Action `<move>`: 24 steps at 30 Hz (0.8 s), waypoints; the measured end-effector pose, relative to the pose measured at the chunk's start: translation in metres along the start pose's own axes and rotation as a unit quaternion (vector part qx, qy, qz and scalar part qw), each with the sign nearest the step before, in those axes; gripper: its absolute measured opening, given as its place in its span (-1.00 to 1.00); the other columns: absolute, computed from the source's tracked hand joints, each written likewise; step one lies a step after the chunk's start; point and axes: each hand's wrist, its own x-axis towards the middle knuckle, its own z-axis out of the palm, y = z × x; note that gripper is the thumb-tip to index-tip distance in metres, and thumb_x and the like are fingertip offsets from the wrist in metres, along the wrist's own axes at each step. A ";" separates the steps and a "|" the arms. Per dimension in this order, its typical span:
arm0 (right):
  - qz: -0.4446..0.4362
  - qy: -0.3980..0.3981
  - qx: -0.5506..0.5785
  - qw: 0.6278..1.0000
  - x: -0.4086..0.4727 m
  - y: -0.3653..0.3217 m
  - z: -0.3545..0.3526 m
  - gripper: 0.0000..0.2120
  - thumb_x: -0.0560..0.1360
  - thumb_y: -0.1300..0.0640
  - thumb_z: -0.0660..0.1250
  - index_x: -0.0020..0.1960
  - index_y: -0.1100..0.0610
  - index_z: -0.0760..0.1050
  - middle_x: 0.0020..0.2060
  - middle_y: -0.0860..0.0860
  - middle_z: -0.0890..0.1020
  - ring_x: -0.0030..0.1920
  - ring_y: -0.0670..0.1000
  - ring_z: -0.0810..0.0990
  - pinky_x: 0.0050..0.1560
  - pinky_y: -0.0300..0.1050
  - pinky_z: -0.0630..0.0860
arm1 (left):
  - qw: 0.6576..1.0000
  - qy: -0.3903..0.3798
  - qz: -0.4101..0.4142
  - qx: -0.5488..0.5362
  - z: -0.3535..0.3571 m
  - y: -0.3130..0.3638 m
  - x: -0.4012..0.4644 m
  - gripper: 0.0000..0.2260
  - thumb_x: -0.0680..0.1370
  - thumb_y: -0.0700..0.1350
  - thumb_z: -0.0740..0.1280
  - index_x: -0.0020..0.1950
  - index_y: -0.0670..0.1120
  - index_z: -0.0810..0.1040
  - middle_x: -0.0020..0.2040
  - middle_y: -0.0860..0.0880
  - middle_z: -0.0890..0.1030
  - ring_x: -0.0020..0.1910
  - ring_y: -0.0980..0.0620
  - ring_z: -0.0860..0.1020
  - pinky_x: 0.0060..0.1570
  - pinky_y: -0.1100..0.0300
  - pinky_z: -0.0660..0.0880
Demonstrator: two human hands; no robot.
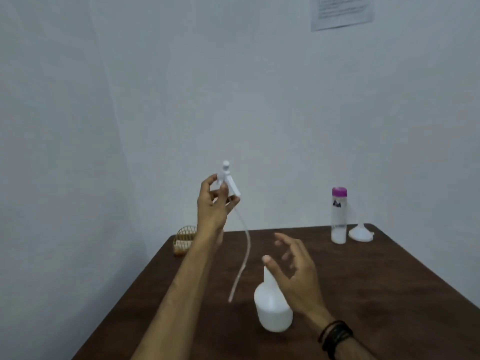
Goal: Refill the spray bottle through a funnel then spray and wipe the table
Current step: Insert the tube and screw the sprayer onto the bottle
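Observation:
My left hand [214, 203] grips the white spray head [227, 179] and holds it raised above the table, its long dip tube [241, 255] dangling in the air. The white spray bottle body [272, 310] stands upright on the dark wooden table [376, 281], its neck without the head. My right hand [296, 271] hovers just beside and above the bottle with fingers spread, holding nothing. At the table's far right corner a clear bottle with a purple cap [339, 216] stands next to a white funnel [361, 232] lying mouth down.
A small gold wire basket [185, 240] sits at the table's far left corner. Pale walls close in behind and to the left. A printed sheet [341, 11] hangs on the back wall.

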 end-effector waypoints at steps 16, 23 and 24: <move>0.150 -0.048 0.220 0.963 0.040 -0.022 -0.005 -0.67 0.56 0.32 0.37 0.17 -0.05 0.44 -0.05 0.05 0.71 -0.15 0.02 0.70 -0.22 -0.26 0.55 | 0.983 -0.041 0.050 -0.172 0.072 0.063 0.009 -0.76 0.65 -0.21 0.27 0.31 -0.08 0.41 0.02 -0.16 0.52 0.00 -0.15 0.64 0.07 0.03 0.64; 0.146 -0.005 0.122 0.982 0.042 0.003 -0.021 -0.58 0.53 0.40 0.35 0.25 0.05 0.32 -0.14 0.01 0.72 -0.14 0.02 0.71 -0.06 -0.15 0.66 | 0.994 -0.027 0.062 -0.090 0.066 0.055 0.012 -0.67 0.62 -0.23 0.34 0.37 -0.17 0.41 -0.04 -0.14 0.55 -0.14 -0.04 0.67 -0.01 0.13 0.63; 0.138 -0.019 0.111 0.984 0.041 0.005 -0.021 -0.63 0.54 0.39 0.34 0.23 0.05 0.40 -0.14 -0.01 0.71 -0.14 0.03 0.71 -0.07 -0.18 0.66 | 0.994 -0.030 0.064 -0.082 0.066 0.054 0.011 -0.66 0.61 -0.22 0.35 0.37 -0.17 0.41 -0.03 -0.14 0.55 -0.14 -0.03 0.67 -0.01 0.14 0.63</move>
